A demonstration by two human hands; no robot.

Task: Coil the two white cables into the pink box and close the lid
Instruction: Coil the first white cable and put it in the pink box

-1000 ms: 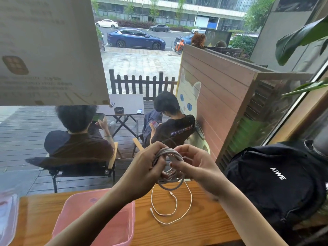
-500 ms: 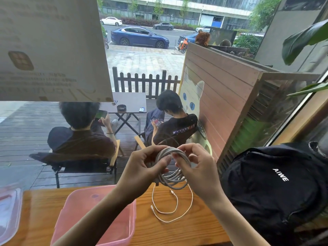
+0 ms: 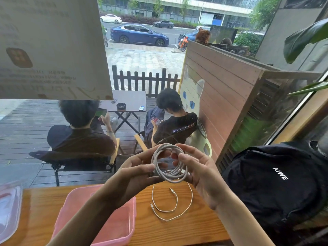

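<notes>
Both hands hold one white cable wound into a round coil (image 3: 168, 164) above the wooden table. My left hand (image 3: 136, 173) pinches the coil's left side; my right hand (image 3: 200, 173) cups its right side with the fingers curled around the loops. A second white cable (image 3: 173, 203) lies loose on the table below the coil, with both plug ends showing. The pink box (image 3: 71, 206) stands open at the lower left, partly hidden by my left forearm. Its clear lid (image 3: 8, 210) lies at the table's far left edge.
A black backpack (image 3: 276, 178) fills the table's right end, close to my right arm. The wooden table (image 3: 186, 229) runs along a window; outside, two seated people, a small table and a fence. A paper sign (image 3: 51, 47) hangs on the glass at upper left.
The coil has turned from edge-on to a flat round ring facing me. My right hand has opened around its right side. The loose cable on the table has not moved.
</notes>
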